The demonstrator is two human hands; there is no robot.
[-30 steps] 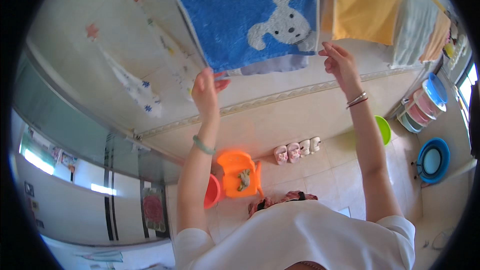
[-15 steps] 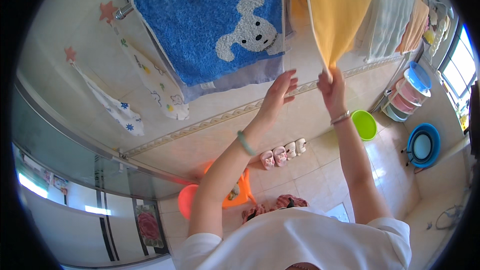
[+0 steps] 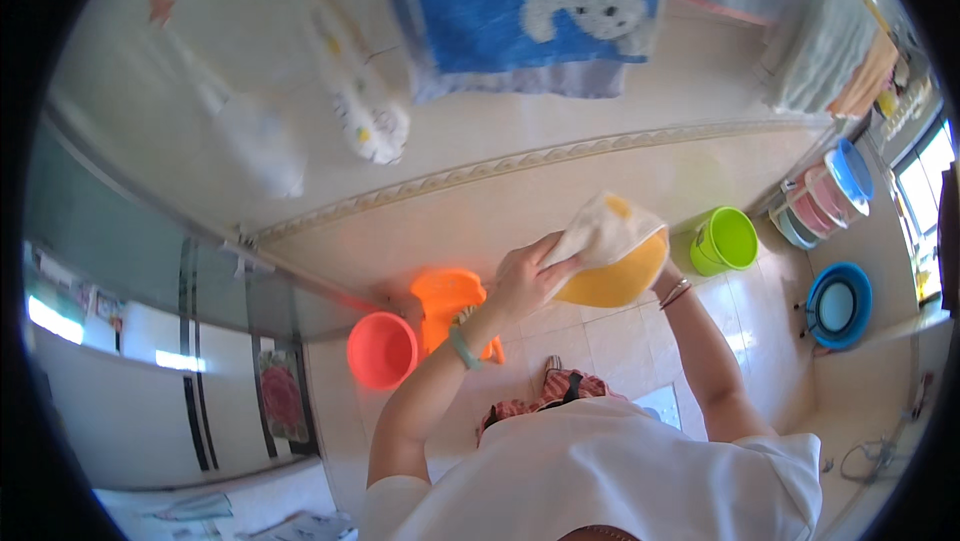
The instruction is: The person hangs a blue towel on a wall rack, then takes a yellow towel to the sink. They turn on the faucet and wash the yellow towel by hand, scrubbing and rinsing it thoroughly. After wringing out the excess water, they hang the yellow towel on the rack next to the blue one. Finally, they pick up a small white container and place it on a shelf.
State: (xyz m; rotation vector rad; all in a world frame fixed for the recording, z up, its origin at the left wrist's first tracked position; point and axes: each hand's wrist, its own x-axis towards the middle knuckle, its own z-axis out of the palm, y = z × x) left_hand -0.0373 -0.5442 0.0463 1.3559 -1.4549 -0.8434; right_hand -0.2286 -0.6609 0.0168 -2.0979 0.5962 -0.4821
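Note:
A yellow towel (image 3: 615, 281) with a whitish reverse side is bunched and folded in front of me, off the rail. Closed on its left edge is my left hand (image 3: 530, 281), with a green bangle on that wrist. My right hand (image 3: 668, 279), below which sits a thin bracelet, is at the towel's right edge; its fingers are mostly hidden behind the cloth. Above, a blue towel (image 3: 480, 16) with a white dog figure hangs against the tiled wall, apart from both hands.
A lime green bucket (image 3: 738, 241) stands right of my right hand. On the floor at left are a pink-red bucket (image 3: 383, 351) and an orange chair (image 3: 445, 296). A basin rack (image 3: 825, 196) and blue basins (image 3: 860, 306) occupy the right. Pale towels (image 3: 820, 51) hang at upper right.
The yellow towel has come down from the rail, lowered and folded toward my body. My left hand, empty before, now grips it. The view has shifted lower.

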